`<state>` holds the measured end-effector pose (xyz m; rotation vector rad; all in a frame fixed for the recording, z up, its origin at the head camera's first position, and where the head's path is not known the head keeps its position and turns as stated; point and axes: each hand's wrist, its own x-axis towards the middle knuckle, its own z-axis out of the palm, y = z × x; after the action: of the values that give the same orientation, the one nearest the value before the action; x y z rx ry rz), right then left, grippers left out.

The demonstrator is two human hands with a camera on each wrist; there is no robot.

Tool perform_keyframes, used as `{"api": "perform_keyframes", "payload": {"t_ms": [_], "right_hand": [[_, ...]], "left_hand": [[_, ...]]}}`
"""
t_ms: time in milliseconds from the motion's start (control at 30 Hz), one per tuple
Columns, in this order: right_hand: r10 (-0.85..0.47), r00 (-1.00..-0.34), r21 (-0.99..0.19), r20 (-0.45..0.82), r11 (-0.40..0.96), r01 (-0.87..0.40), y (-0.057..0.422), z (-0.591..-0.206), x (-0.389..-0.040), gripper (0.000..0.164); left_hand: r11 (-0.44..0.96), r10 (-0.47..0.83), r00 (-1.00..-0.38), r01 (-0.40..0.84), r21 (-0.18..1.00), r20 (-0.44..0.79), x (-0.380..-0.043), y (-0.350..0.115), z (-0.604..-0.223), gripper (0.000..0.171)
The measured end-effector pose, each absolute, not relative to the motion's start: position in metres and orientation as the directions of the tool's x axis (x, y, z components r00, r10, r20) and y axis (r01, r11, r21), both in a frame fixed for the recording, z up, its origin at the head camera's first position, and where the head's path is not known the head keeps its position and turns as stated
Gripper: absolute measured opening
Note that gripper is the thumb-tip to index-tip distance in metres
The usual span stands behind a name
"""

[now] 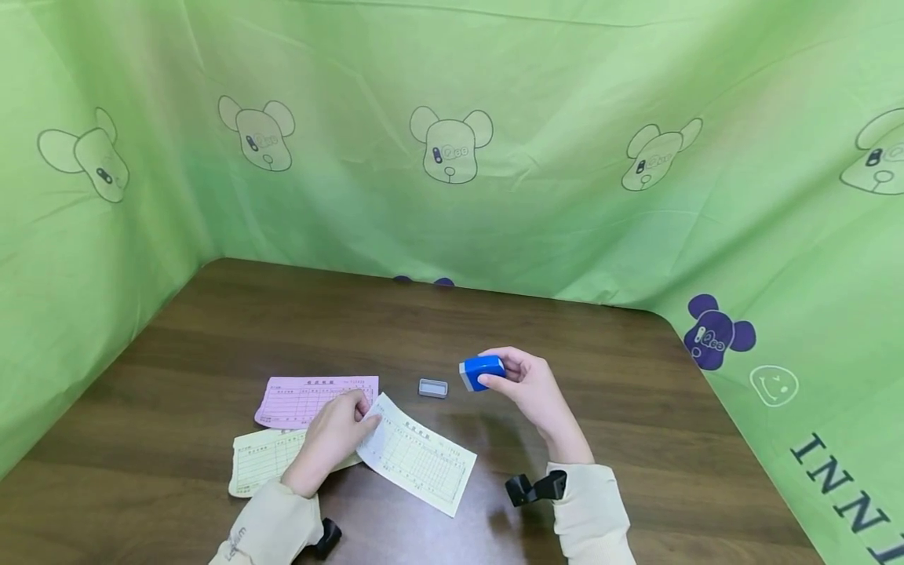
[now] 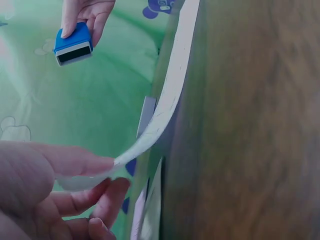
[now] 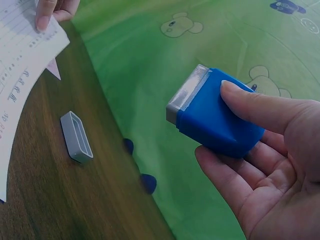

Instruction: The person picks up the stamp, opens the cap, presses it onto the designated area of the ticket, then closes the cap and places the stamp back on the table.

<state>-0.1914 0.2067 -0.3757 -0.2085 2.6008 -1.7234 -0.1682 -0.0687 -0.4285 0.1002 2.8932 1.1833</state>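
Note:
A blue self-inking stamp [image 1: 483, 372] is gripped between the thumb and fingers of my right hand [image 1: 526, 384], held above the table. Its dark stamping face shows uncovered in the left wrist view, on the stamp's end [image 2: 74, 53]. My left hand [image 1: 332, 431] pinches the corner of a pale printed receipt slip [image 1: 424, 459], which bends as it hangs from thumb and fingers in the left wrist view. Between the hands, the stamp's small grey cap [image 1: 433, 388] lies on the table, hollow side up.
A pink slip [image 1: 297, 400] and a pale yellow-green slip [image 1: 261, 463] lie at the left, partly behind my left hand and forearm. The brown wooden table [image 1: 339, 314] is bordered by a green patterned curtain [image 1: 353, 188] at the back and sides.

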Motion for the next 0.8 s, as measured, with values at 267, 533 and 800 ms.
{"api": "perform_keyframes", "payload": {"t_ms": [267, 533, 800], "right_hand": [[-0.12, -0.991, -0.917, 0.058, 0.387, -0.1, 0.206, -0.376, -0.191, 0.036], [-0.126, -0.991, -0.92, 0.054, 0.378, -0.098, 0.206, -0.377, -0.191, 0.037], [-0.128, -0.99, -0.923, 0.059, 0.371, -0.103, 0.206, -0.377, -0.192, 0.036]], "left_hand": [[0.798, 0.087, -0.996, 0.086, 0.596, 0.028, -0.166, -0.072, -0.425, 0.029], [0.818, 0.09, -0.995, 0.053, 0.573, -0.036, -0.163, -0.073, -0.425, 0.044], [0.836, 0.094, -0.995, 0.069, 0.544, -0.018, -0.165, -0.08, -0.427, 0.041]]}}
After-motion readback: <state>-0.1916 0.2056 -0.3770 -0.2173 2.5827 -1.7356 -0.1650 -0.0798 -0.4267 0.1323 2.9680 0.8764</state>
